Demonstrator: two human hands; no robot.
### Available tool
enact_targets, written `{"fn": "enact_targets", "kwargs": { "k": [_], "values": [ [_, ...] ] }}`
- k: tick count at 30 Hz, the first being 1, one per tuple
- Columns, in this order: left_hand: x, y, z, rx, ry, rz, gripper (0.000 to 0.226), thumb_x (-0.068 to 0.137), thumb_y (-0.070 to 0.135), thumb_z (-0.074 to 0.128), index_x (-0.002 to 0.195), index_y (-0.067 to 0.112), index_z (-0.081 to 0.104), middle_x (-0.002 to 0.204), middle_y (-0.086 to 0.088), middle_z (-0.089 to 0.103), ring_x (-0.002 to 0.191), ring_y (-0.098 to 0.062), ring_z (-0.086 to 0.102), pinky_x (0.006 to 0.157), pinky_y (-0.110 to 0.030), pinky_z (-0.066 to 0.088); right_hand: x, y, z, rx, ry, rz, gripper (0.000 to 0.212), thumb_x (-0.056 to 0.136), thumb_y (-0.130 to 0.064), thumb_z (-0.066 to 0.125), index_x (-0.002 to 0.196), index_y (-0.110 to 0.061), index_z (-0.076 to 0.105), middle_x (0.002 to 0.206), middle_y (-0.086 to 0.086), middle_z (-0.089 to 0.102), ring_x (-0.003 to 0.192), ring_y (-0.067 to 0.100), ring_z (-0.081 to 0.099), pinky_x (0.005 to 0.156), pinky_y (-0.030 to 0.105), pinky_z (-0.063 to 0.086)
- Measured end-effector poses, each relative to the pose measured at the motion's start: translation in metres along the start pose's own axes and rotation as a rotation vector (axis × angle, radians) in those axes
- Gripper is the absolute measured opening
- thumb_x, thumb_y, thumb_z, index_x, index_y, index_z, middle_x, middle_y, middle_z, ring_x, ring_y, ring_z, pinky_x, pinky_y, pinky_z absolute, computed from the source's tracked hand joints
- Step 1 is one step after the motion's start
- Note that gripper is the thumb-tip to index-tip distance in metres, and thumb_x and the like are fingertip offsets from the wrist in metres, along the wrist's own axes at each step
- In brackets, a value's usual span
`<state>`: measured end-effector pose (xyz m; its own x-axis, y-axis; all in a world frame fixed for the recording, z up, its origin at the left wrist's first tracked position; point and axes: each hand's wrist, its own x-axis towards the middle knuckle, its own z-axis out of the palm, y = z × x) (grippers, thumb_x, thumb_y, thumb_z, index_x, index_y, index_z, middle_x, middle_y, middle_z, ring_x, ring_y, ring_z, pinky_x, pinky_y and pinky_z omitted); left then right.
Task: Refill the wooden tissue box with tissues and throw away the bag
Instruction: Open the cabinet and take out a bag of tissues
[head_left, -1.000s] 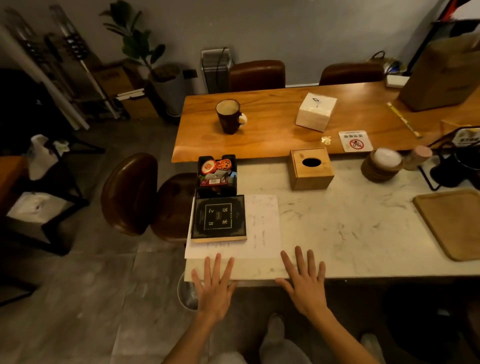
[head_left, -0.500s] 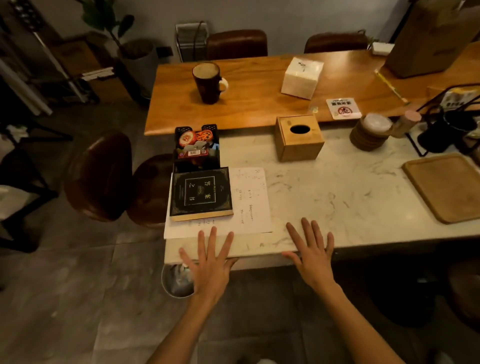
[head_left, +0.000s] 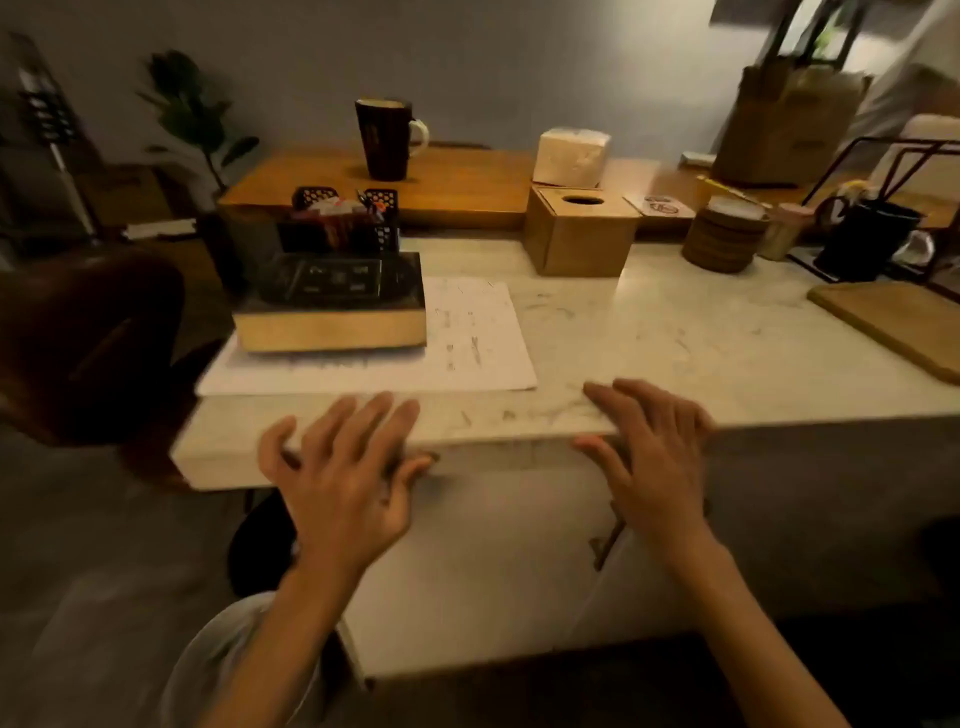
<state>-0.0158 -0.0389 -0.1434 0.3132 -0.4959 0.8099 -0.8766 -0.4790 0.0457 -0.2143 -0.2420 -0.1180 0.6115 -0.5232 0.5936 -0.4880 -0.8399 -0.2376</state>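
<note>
The wooden tissue box (head_left: 581, 235), a cube with a dark oval hole in its lid, stands at the back of the white marble table (head_left: 675, 343). Right behind it, on the wooden table (head_left: 467, 182), sits a white pack of tissues in a plastic bag (head_left: 571, 157). My left hand (head_left: 343, 478) and my right hand (head_left: 649, 447) are spread at the marble table's near edge, fingers apart, holding nothing. Both hands are well short of the box.
A thick black book (head_left: 332, 306) lies on a sheet of paper (head_left: 467, 338) at the left, with a black mesh organiser (head_left: 343, 218) behind it. A dark mug (head_left: 387, 139), stacked coasters (head_left: 722, 239), a wooden tray (head_left: 893, 327), a brown paper bag (head_left: 779, 130) and a brown chair (head_left: 88, 343) surround the area.
The view has dropped lower and closer to the table edge, so the table looks flatter. Both hands stay spread at the near edge, still empty.
</note>
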Motion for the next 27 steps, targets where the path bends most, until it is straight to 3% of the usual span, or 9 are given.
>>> {"fn": "enact_targets", "kwargs": {
  "k": [4, 5, 7, 10, 13, 17, 20, 24, 27],
  "values": [
    [-0.007, 0.001, 0.009, -0.038, 0.149, -0.035, 0.038, 0.089, 0.05, 0.055, 0.119, 0.029, 0.064, 0.116, -0.001, 0.065, 0.111, -0.027, 0.049, 0.098, -0.039, 0.022, -0.039, 0.017, 0.034, 0.121, 0.303, -0.128, 0.052, 0.099, -0.035, 0.048, 0.146, -0.016, 0.037, 0.151, 0.006, 0.035, 0.143, 0.024, 0.027, 0.119, 0.046, 0.02],
    [-0.006, 0.001, 0.006, -0.055, 0.131, -0.048, 0.04, 0.089, 0.052, 0.052, 0.121, 0.029, 0.062, 0.118, -0.002, 0.064, 0.113, -0.028, 0.047, 0.098, -0.041, 0.024, -0.058, 0.022, 0.043, 0.23, 0.351, -0.057, 0.054, 0.099, -0.026, 0.05, 0.148, -0.014, 0.032, 0.155, 0.006, 0.029, 0.146, 0.024, 0.023, 0.119, 0.045, 0.021],
    [-0.008, 0.002, -0.002, -0.07, 0.109, -0.07, 0.043, 0.091, 0.056, 0.047, 0.125, 0.031, 0.057, 0.121, -0.002, 0.062, 0.115, -0.028, 0.045, 0.098, -0.043, 0.026, -0.106, 0.031, 0.059, 0.497, 0.394, 0.204, 0.044, 0.1, -0.023, 0.049, 0.142, -0.016, 0.04, 0.143, 0.005, 0.042, 0.136, 0.023, 0.039, 0.109, 0.043, 0.039],
    [-0.01, 0.006, -0.011, -0.06, 0.072, -0.044, 0.043, 0.093, 0.055, 0.046, 0.128, 0.033, 0.055, 0.123, -0.001, 0.061, 0.115, -0.025, 0.046, 0.098, -0.042, 0.027, -0.15, 0.048, 0.083, 0.82, 0.166, 0.589, 0.03, 0.1, -0.034, 0.046, 0.122, -0.02, 0.058, 0.11, -0.001, 0.059, 0.11, 0.023, 0.057, 0.086, 0.033, 0.046],
    [-0.007, 0.009, -0.021, -0.04, 0.007, -0.05, 0.042, 0.093, 0.05, 0.048, 0.13, 0.03, 0.053, 0.128, -0.001, 0.06, 0.121, -0.024, 0.047, 0.102, -0.042, 0.028, -0.139, 0.048, 0.089, 1.004, -0.009, 0.723, 0.021, 0.1, -0.029, 0.047, 0.096, -0.017, 0.064, 0.096, 0.005, 0.06, 0.089, 0.02, 0.058, 0.073, 0.028, 0.047],
    [-0.037, 0.049, -0.025, -0.161, 0.082, -0.184, 0.043, 0.092, 0.026, 0.052, 0.134, 0.017, 0.048, 0.136, -0.007, 0.05, 0.13, -0.025, 0.04, 0.112, -0.044, 0.031, -0.123, 0.047, 0.1, 1.067, -0.062, 0.67, 0.014, 0.097, -0.016, 0.054, 0.104, -0.016, 0.065, 0.096, 0.004, 0.065, 0.093, 0.021, 0.059, 0.074, 0.037, 0.051],
    [-0.071, 0.109, -0.003, -0.321, -0.017, -0.094, 0.04, 0.091, 0.022, 0.048, 0.13, 0.015, 0.052, 0.131, -0.008, 0.054, 0.125, -0.027, 0.047, 0.109, -0.044, 0.034, -0.147, 0.052, 0.097, 1.009, -0.074, 0.6, 0.036, 0.091, 0.003, 0.049, 0.095, -0.027, 0.07, 0.099, 0.001, 0.068, 0.099, 0.024, 0.063, 0.085, 0.041, 0.05],
    [-0.079, 0.175, 0.028, -0.328, -0.227, -0.088, 0.044, 0.096, 0.042, 0.033, 0.134, 0.028, 0.048, 0.138, 0.001, 0.049, 0.138, -0.026, 0.032, 0.114, -0.057, 0.005, -0.207, 0.054, 0.061, 0.921, -0.042, 0.435, 0.053, 0.084, 0.02, 0.045, 0.096, -0.026, 0.07, 0.095, -0.009, 0.073, 0.097, 0.02, 0.069, 0.094, 0.032, 0.053],
    [-0.087, 0.189, 0.022, -0.412, -0.159, -0.169, 0.028, 0.095, 0.037, 0.034, 0.111, 0.031, 0.057, 0.116, 0.008, 0.054, 0.131, -0.02, 0.034, 0.114, -0.059, -0.006, -0.23, 0.062, 0.03, 0.822, 0.2, 0.423, 0.033, 0.094, -0.003, 0.05, 0.113, -0.025, 0.066, 0.107, -0.012, 0.069, 0.107, 0.013, 0.063, 0.089, 0.022, 0.05]
  ]
}}
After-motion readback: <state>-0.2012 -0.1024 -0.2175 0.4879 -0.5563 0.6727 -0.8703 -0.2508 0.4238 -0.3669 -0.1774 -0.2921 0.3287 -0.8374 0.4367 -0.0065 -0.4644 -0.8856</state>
